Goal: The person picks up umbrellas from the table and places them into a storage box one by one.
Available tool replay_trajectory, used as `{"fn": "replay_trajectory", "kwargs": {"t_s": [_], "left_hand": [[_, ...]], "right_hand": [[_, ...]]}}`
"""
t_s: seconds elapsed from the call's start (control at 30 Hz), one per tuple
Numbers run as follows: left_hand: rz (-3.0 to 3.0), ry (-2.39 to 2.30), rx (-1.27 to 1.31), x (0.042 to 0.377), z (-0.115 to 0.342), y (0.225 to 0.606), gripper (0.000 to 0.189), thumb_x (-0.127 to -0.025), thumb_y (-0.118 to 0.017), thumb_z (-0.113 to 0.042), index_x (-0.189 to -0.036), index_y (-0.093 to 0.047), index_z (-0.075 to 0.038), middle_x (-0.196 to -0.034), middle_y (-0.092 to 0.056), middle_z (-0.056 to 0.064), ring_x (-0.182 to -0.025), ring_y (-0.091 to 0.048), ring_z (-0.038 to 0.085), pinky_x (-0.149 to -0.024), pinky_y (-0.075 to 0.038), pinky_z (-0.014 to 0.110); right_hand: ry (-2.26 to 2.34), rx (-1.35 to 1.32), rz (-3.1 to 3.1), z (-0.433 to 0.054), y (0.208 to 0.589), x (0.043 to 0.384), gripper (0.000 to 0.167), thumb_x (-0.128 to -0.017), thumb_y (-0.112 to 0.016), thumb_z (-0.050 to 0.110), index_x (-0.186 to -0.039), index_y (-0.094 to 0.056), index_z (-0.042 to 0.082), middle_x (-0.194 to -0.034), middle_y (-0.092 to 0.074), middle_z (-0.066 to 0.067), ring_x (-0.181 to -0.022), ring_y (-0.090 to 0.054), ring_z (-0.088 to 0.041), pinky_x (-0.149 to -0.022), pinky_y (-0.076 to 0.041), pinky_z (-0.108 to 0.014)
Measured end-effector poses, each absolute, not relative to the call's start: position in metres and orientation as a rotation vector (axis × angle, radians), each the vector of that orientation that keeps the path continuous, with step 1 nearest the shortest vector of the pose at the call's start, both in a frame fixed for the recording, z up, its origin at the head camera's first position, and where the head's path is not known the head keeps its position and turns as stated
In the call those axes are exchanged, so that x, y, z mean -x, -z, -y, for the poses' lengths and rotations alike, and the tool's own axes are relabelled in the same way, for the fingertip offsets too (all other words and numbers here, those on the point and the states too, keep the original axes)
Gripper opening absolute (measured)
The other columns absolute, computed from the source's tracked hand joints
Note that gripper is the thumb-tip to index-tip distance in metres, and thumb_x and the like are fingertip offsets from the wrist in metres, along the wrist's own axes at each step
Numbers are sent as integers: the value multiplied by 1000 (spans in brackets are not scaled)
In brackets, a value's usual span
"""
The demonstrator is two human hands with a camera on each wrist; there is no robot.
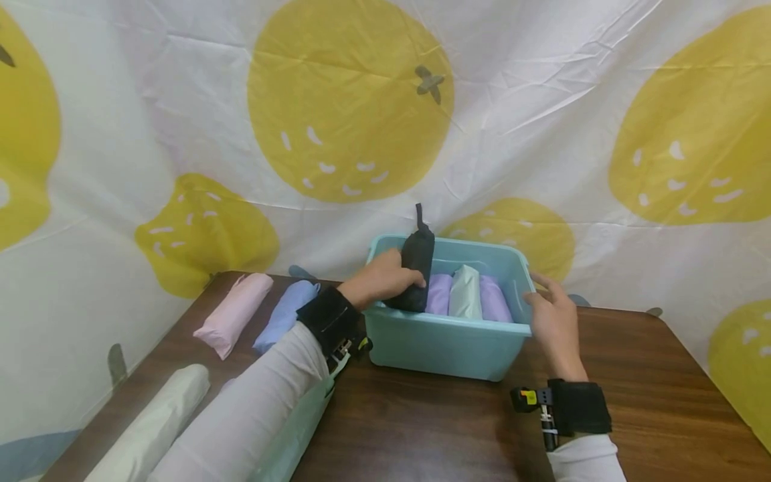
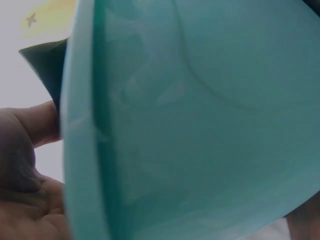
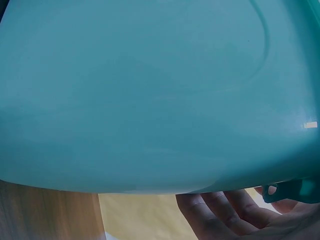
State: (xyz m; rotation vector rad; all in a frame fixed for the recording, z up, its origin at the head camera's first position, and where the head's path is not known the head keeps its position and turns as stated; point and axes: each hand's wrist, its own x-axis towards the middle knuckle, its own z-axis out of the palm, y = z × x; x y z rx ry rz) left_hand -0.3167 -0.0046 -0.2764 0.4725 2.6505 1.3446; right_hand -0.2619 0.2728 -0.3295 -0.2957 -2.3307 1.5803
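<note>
In the head view, my left hand [image 1: 383, 278] grips a black folded umbrella [image 1: 417, 264] with a strap loop on top. The umbrella stands tilted inside the left end of a light teal plastic bin [image 1: 446, 345]. Beside it in the bin lie a purple bundle [image 1: 439, 293], a pale green bundle [image 1: 466, 293] and another purple bundle [image 1: 495, 298]. My right hand [image 1: 554, 321] holds the bin's right end by the rim. The bin wall [image 2: 200, 125] fills most of the left wrist view. In the right wrist view, fingers [image 3: 215, 210] show past the wall's edge.
On the brown table [image 1: 409, 428], a pink bundle [image 1: 236, 313], a blue bundle [image 1: 286, 313] and a long pale green bundle [image 1: 153, 422] lie at the left. A second teal container [image 1: 304, 422] is partly hidden under my left forearm. A fruit-printed cloth [image 1: 512, 120] hangs behind.
</note>
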Motion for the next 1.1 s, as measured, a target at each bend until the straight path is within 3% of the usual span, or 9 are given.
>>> {"fn": "replay_trajectory", "kwargs": {"t_s": [0.17, 0.37, 0.57, 1.0, 1.1], "left_hand": [[-2575, -1296, -450, 322, 6, 281, 55, -99, -68, -19, -141, -50, 12, -137, -55, 21, -110, -51, 29, -94, -44, 37], [-2543, -1264, -399, 327, 3, 279, 56, -102, -67, -13, -147, -47, 12, -141, -53, 23, -110, -50, 30, -94, -43, 38], [-2523, -1195, -378, 335, -4, 283, 68, -102, -65, -10, -158, -34, 12, -157, -44, 23, -123, -48, 32, -106, -43, 43], [-2403, -1192, -339, 338, -9, 287, 58, -104, -63, -7, -154, -39, 11, -132, -48, 16, -114, -46, 29, -104, -43, 43], [-2421, -1163, -362, 338, -10, 288, 57, -105, -62, -7, -154, -40, 11, -136, -50, 17, -116, -46, 28, -106, -42, 42]], "right_hand": [[-1585, 283, 2332, -272, 330, 262, 55, -112, -43, 20, -166, -37, 11, -156, -47, -29, -139, -47, -45, -109, -39, -61], [-1573, 272, 2346, -272, 328, 263, 55, -112, -44, 21, -166, -36, 12, -157, -46, -29, -140, -47, -46, -109, -40, -61], [-1579, 284, 2341, -271, 329, 263, 54, -112, -45, 20, -166, -38, 13, -157, -46, -28, -139, -47, -45, -108, -40, -61], [-1566, 270, 2346, -272, 327, 262, 54, -112, -44, 20, -166, -38, 13, -155, -48, -29, -139, -47, -46, -108, -40, -60], [-1561, 272, 2341, -273, 328, 262, 54, -112, -44, 19, -165, -39, 13, -155, -48, -29, -139, -48, -45, -107, -40, -60]]}}
